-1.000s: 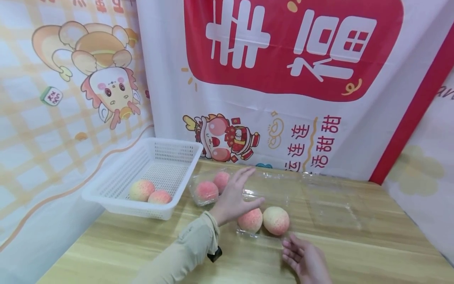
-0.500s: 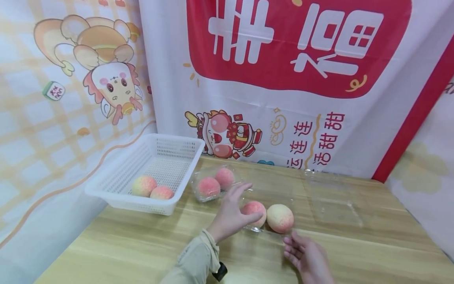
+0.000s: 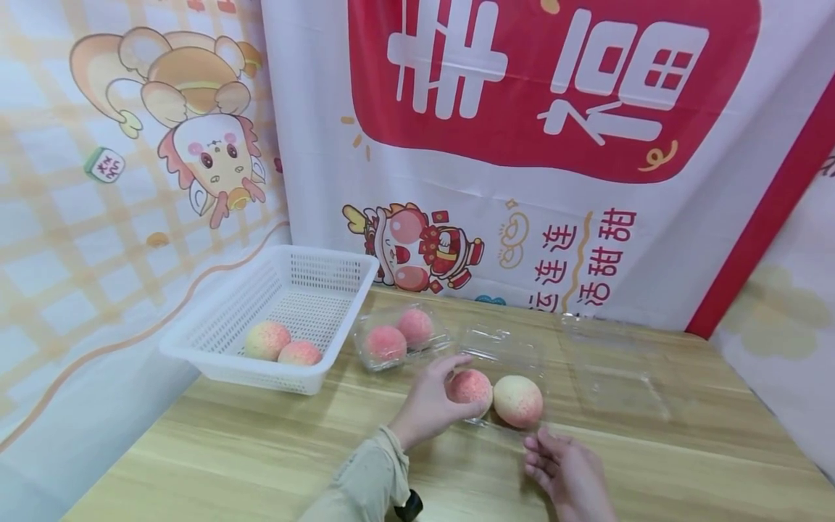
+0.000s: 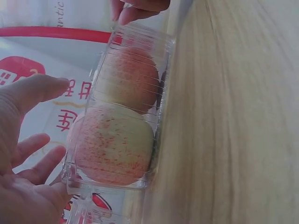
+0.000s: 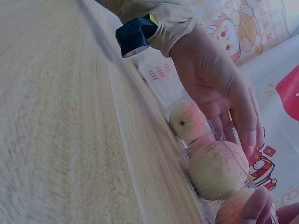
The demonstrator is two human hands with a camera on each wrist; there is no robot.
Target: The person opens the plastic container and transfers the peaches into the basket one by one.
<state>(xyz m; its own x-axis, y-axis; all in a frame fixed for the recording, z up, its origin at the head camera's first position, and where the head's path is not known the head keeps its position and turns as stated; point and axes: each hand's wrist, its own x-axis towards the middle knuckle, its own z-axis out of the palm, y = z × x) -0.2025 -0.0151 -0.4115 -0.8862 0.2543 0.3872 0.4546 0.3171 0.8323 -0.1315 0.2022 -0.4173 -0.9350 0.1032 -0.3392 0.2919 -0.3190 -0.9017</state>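
Two pink-and-cream peaches [image 3: 471,388] sit side by side in an open clear plastic box [image 4: 163,100], its lid [image 3: 502,346] folded back behind them. At the box's left end my left hand [image 3: 427,402] spreads its fingers and thumb around the left peach without gripping it. In the left wrist view its fingertips come up to the box wall; contact is hard to tell. My right hand [image 3: 564,467] pinches the near right corner of the box between thumb and finger, beside the paler peach [image 3: 518,401].
A white perforated basket [image 3: 196,348] with two peaches [image 3: 267,339] stands at the left. Behind my left hand is a clear box with two pink peaches [image 3: 385,344] inside. Another clear container [image 3: 620,377] lies on the right of the wooden table [image 3: 215,449]. Printed cloth hangs behind.
My left hand has come down and right from above the box to the left peach. The lid behind shows more plainly. My right hand stays at the box's corner.
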